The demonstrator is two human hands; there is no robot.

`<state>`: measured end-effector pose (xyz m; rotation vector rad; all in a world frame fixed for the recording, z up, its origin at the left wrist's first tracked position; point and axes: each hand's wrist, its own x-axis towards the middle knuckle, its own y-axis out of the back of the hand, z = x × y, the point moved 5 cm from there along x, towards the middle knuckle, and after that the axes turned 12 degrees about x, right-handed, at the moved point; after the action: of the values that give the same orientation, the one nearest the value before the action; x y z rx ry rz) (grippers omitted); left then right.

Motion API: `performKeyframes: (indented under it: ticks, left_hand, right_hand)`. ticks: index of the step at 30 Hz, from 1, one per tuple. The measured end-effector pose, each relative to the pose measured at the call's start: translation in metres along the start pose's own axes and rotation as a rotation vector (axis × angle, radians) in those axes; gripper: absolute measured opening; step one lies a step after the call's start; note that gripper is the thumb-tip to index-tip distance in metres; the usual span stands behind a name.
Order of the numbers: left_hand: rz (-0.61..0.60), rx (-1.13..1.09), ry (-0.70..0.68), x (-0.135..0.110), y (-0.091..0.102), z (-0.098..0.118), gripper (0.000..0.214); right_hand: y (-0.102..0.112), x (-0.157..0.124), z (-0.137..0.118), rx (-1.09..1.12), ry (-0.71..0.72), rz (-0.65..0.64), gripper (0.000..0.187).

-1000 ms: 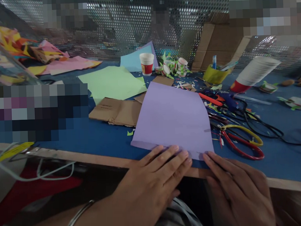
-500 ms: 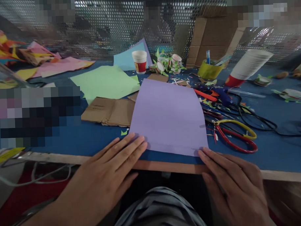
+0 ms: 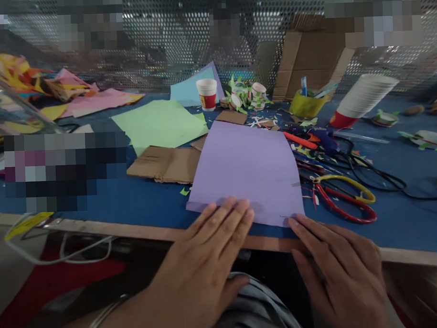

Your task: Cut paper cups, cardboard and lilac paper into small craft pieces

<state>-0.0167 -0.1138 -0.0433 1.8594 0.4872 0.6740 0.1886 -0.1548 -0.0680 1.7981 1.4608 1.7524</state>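
A sheet of purple paper [image 3: 249, 167] lies near the table's front edge, with a narrow folded strip along its near side. My left hand [image 3: 210, 250] rests flat on that strip, left of its middle, fingers stretched out. At the near right corner of the sheet, the fingertips of my right hand [image 3: 336, 265] press down, its fingers extended and its thumb below the table edge. Scissors [image 3: 345, 198] with red and yellow handles lie just right of the paper; their blades are partly hidden among scraps.
Brown cardboard [image 3: 168, 163] and green paper [image 3: 159, 123] lie to the left. Behind stand a paper cup [image 3: 206, 95], a yellow pot [image 3: 307, 103] of pens and a tilted stack of cups [image 3: 367, 99]. A glue gun [image 3: 327, 138] with a black cable lies at right.
My left hand has slid right along the folded edge, from the near left corner toward the middle. My right hand stays at the near right corner.
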Motion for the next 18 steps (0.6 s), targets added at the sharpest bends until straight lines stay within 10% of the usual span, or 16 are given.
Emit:
performKeyframes:
  ticks: [18]
  left_hand:
    - [-0.005,-0.079,0.045,0.016,-0.01,0.021,0.058]
  right_hand:
    - [-0.014,-0.004,-0.013,0.001,0.032,-0.105,0.055]
